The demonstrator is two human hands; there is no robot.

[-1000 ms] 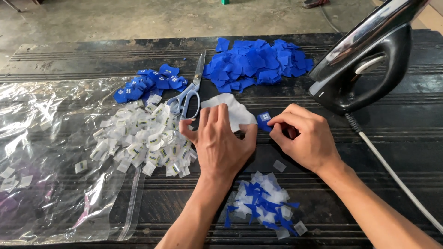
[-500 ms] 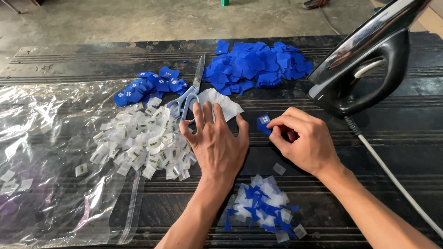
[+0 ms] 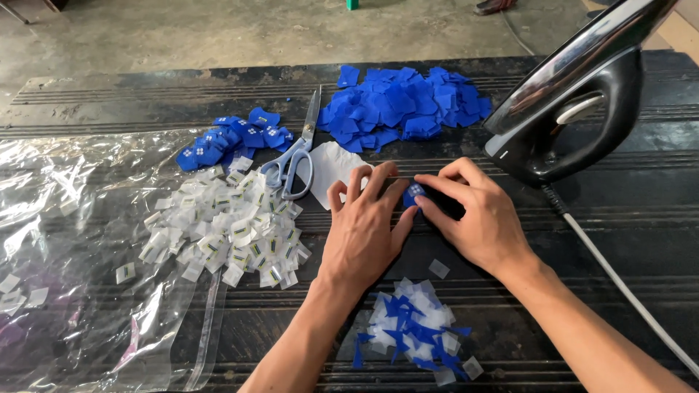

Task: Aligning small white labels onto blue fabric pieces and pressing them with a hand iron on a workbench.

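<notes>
Even soft daylight, sharp focus, glare on plastic sheet (image 3: 80, 218), faint shadows

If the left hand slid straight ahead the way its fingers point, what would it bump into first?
Probably the white sheet lying just beyond the left hand; its fingertips look to be already at the sheet's edge. Farther along lies the big pile of blue pieces. Depth is hard to judge here.
</notes>
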